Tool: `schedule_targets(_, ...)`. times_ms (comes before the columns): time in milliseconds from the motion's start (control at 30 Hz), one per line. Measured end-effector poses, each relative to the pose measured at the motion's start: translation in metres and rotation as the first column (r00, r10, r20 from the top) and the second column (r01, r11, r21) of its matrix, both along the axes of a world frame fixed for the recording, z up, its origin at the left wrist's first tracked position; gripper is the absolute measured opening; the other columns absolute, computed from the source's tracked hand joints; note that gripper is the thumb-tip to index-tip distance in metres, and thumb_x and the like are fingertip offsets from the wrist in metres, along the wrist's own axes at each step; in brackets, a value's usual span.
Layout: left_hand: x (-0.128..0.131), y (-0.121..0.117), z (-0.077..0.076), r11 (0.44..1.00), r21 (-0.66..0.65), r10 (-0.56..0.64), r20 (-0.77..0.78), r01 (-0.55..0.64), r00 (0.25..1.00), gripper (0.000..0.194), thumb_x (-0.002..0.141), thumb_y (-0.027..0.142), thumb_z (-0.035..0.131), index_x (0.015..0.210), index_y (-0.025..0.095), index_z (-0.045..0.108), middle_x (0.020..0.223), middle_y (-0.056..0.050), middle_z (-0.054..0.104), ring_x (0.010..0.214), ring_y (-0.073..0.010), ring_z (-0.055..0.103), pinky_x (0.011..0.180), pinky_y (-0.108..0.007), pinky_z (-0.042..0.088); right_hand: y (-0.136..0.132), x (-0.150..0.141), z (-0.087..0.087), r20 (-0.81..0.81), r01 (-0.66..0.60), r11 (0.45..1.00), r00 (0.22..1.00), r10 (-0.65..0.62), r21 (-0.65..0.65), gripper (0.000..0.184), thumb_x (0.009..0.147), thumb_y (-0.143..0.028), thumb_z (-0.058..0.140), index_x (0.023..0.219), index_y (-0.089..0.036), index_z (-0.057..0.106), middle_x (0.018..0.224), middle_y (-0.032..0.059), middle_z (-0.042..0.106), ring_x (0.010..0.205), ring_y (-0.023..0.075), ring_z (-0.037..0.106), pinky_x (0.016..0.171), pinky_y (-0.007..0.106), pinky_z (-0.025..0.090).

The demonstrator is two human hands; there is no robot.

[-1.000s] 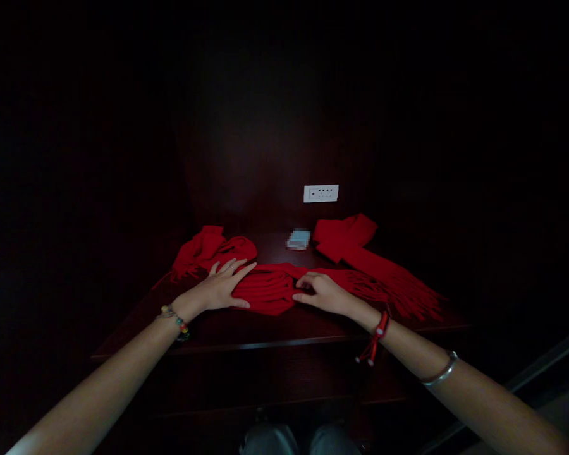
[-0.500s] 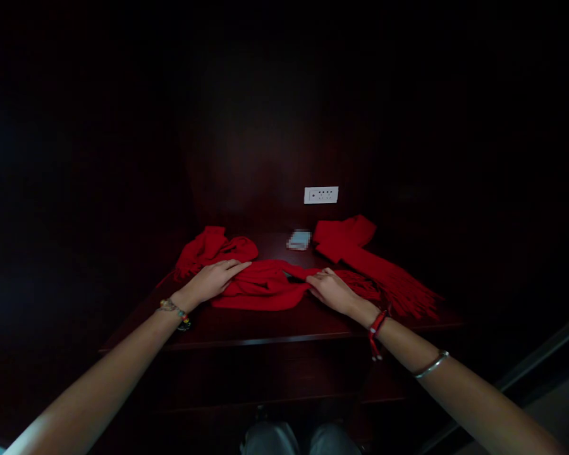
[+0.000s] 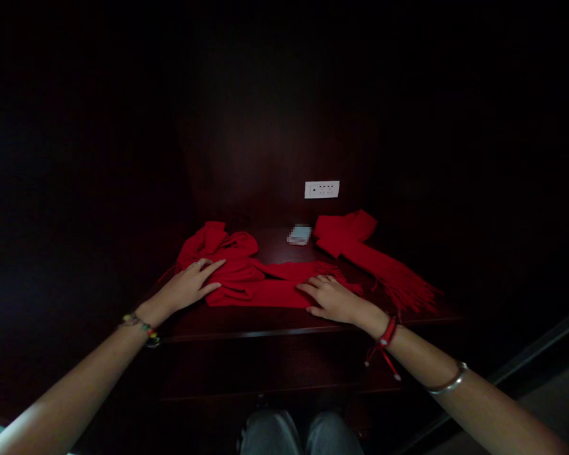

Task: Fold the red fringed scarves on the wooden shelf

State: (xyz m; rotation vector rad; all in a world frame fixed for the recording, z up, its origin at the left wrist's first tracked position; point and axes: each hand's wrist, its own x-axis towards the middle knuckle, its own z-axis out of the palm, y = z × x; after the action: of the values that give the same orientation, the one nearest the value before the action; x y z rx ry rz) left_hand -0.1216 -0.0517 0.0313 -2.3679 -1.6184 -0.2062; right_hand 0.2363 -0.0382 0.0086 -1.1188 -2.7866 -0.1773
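Red fringed scarf (image 3: 270, 295) lies spread and creased in the centre of the frame, slightly below the middle, on a dark wooden desk (image 3: 265, 328) whose front edge crosses the lower part of the view. Behind rises a dark wooden back panel (image 3: 260, 145), fading into shadow toward the top. Grey trouser knees (image 3: 271, 433) show at the bottom centre.

Two more red heaps of cloth flank the middle piece: a fringed scarf (image 3: 344, 237) at centre right, its tassels trailing toward the lower right, and a crumpled scarf (image 3: 211, 243) at centre left, which meets the middle cloth near the left hand (image 3: 184, 287). That hand rests palm down on the left end of the middle scarf, thumb and fingers spread wide. Opposite, the right hand (image 3: 334, 300) lies over the right end, fingers loosely bent, with tassels just behind it; whether it pinches the fabric I cannot tell.

A white wall socket (image 3: 322, 189) sits right of centre on the panel, above a pale pixelated object (image 3: 299, 234). Smaller still are a silver bangle (image 3: 450, 381), a red cord bracelet (image 3: 389, 330), a beaded bracelet (image 3: 149, 332) and a ring (image 3: 199, 264) on the left hand.
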Motion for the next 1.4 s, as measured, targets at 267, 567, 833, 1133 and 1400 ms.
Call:
schedule_targets(267, -0.025, -0.001, -0.009, 0.982, -0.114, -0.156, -0.042, 0.151, 0.987, 0.063, 0.080, 0.018, 0.039, 0.137, 0.026, 0.014, 0.134, -0.004, 0.035, 0.114, -0.0174, 0.042, 0.094, -0.030, 0.036, 0.020, 0.010, -0.010, 0.122, -0.025, 0.960, 0.993, -0.010, 0.280, 0.018, 0.080, -0.009, 0.046, 0.093, -0.015, 0.057, 0.090, 0.0086, 0.062, 0.081, 0.0192, 0.057, 0.071, 0.029, 0.040)
schedule_targets(567, -0.086, -0.010, -0.009, 0.987, 0.108, 0.141, -0.186, -0.123, 0.972, 0.051, 0.077, 0.009, 0.028, 0.123, 0.019, 0.046, 0.116, -0.008, 0.054, 0.106, -0.0251, 0.049, 0.090, -0.039, 0.038, 0.031, 0.056, -0.017, 0.125, -0.003, 0.907, 0.991, -0.055, 0.421, 0.014, 0.080, -0.009, 0.046, 0.083, -0.016, 0.057, 0.079, 0.0054, 0.061, 0.077, 0.0191, 0.053, 0.075, 0.032, 0.034)
schedule_targets(833, -0.045, -0.014, -0.017, 0.988, -0.076, 0.131, -0.003, -0.131, 0.991, 0.060, 0.075, 0.029, 0.041, 0.132, 0.015, 0.031, 0.135, -0.010, 0.034, 0.121, -0.0270, 0.033, 0.098, -0.038, 0.032, 0.047, 0.075, 0.016, -0.241, 0.238, 0.841, 0.961, -0.134, 0.485, 0.027, 0.080, -0.006, 0.039, 0.101, -0.012, 0.055, 0.097, 0.0101, 0.060, 0.089, 0.0200, 0.051, 0.078, 0.030, 0.036)
schedule_targets(1133, 0.011, -0.015, -0.023, 0.993, -0.075, -0.083, 0.042, 0.086, 0.996, 0.059, 0.079, 0.011, 0.037, 0.135, 0.023, 0.023, 0.133, -0.007, 0.036, 0.117, -0.0200, 0.039, 0.096, -0.033, 0.035, 0.043, 0.093, 0.017, 0.035, 0.024, 0.893, 0.998, -0.045, 0.449, 0.022, 0.079, -0.006, 0.041, 0.086, -0.015, 0.060, 0.084, 0.0088, 0.061, 0.080, 0.0190, 0.055, 0.074, 0.030, 0.043)
schedule_targets(1400, -0.085, -0.018, -0.023, 0.988, -0.106, -0.125, -0.123, 0.113, 0.984, 0.063, 0.078, 0.003, 0.029, 0.131, 0.037, 0.029, 0.141, 0.003, 0.023, 0.128, -0.0239, 0.021, 0.097, -0.043, 0.032, 0.043, 0.133, -0.024, 0.052, -0.116, 0.896, 0.993, 0.104, 0.428, 0.029, 0.080, -0.004, 0.038, 0.096, -0.015, 0.059, 0.101, 0.0096, 0.061, 0.095, 0.0183, 0.055, 0.084, 0.033, 0.043)
